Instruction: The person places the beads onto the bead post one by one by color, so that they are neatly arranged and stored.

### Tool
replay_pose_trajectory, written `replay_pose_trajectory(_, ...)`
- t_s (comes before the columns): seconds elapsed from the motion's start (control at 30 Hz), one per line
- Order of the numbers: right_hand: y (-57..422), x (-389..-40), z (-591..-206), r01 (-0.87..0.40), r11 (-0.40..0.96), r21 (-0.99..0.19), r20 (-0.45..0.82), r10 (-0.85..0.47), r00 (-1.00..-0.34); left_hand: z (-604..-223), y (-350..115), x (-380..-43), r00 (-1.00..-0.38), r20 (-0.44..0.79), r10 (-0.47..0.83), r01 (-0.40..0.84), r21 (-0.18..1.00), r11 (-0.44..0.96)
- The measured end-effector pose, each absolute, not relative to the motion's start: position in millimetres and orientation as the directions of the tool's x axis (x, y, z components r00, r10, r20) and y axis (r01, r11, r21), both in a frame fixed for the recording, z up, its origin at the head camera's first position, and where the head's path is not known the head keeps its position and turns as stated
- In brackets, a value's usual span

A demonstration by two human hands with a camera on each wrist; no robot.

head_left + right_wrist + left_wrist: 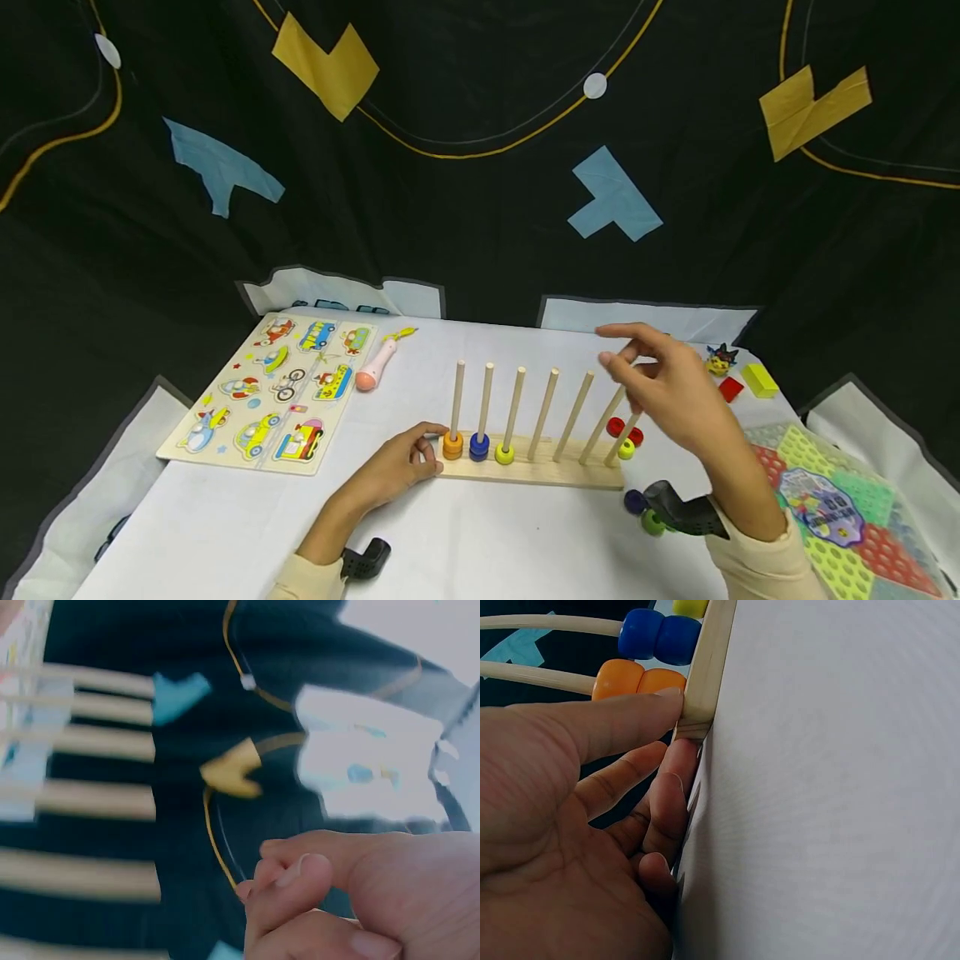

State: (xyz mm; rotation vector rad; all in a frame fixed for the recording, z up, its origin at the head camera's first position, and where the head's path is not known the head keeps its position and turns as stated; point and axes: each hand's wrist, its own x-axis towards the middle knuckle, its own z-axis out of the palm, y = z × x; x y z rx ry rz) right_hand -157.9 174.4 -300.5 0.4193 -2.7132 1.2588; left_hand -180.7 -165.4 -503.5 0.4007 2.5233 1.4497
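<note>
A wooden peg board (525, 472) lies across the table with a row of upright pegs. Orange beads (452, 447) are on its leftmost peg, blue beads (479, 448) on the second and a yellow bead (505, 454) on the third. My left hand (397, 462) grips the board's left end, its thumb (641, 720) beside the orange beads and fingertips at the end face. Above the rightmost pegs hovers my right hand (667, 387), thumb and index finger apart, nothing between them. Red beads (616, 427) and a yellow-green bead (626, 450) lie behind the board's right end.
Purple (635, 502) and green beads (652, 523) lie by my right wrist. A picture puzzle board (255, 400) and a pink toy microphone (377, 364) are at left. Right are a yellow block (760, 381), a red block (731, 389) and a colourful packaged set (847, 500).
</note>
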Motion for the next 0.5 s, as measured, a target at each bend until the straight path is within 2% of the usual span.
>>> replay_pose_trajectory(0.13,222,-153,-315,-0.254,0.633,-0.731,0.282,-0.058,-0.958,-500,-169,-179,-0.945,-0.049,0.323,0.12,0.867,0.484)
replay_pose_trajectory(0.23,253,-156,-341,-0.179,0.654,-0.735,0.244,0.009,-0.97,-497,-171,-178,-0.944,-0.045,0.328,0.124,0.87,0.477)
replay_pose_trajectory(0.37,284,-165,-390,-0.057,0.653,-0.755,0.038,-0.043,-0.998,-497,-170,-180,-0.936,-0.026,0.351,0.149,0.875,0.461)
replay_pose_trajectory(0.5,297,-172,-432,0.085,0.638,-0.766,-0.181,-0.087,-0.98,-502,-165,-180,-0.931,-0.011,0.366,0.163,0.882,0.442)
